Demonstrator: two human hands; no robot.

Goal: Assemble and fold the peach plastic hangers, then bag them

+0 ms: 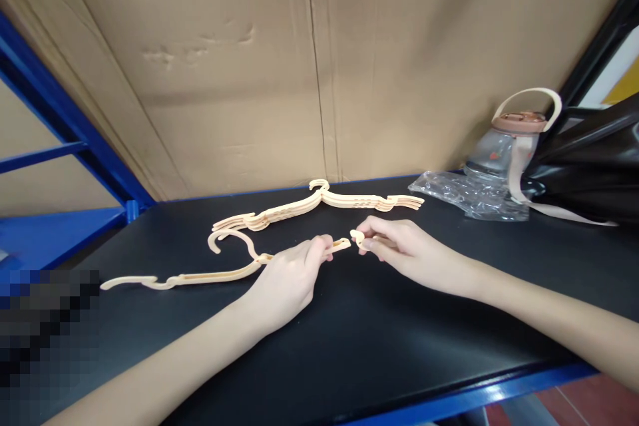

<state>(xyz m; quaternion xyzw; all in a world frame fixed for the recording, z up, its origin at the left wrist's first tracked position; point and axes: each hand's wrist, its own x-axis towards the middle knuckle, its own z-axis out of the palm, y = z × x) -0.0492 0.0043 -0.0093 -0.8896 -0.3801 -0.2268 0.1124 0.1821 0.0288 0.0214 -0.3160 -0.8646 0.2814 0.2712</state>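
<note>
My left hand (294, 273) is closed around one arm of a cream plastic clothes hanger (214, 276). The hanger's hook curves up to the left of the hand, and its other arm stretches left just over the black table. A short bare end of the gripped arm sticks out past my fingers. Pinched in my right hand (399, 246) is a small curved cream hanger end piece (358, 238), partly hidden by the fingers. A narrow gap separates this piece from the bare end. Behind my hands lies a stack of similar hangers (324, 198).
The black tabletop (379, 346) has a blue metal edge. Cardboard (224, 80) stands along the back. At the right are crumpled clear plastic (469, 194), a strapped water bottle (506, 146) and a shiny black bag (589, 160). A blue metal frame (74, 120) rises at left.
</note>
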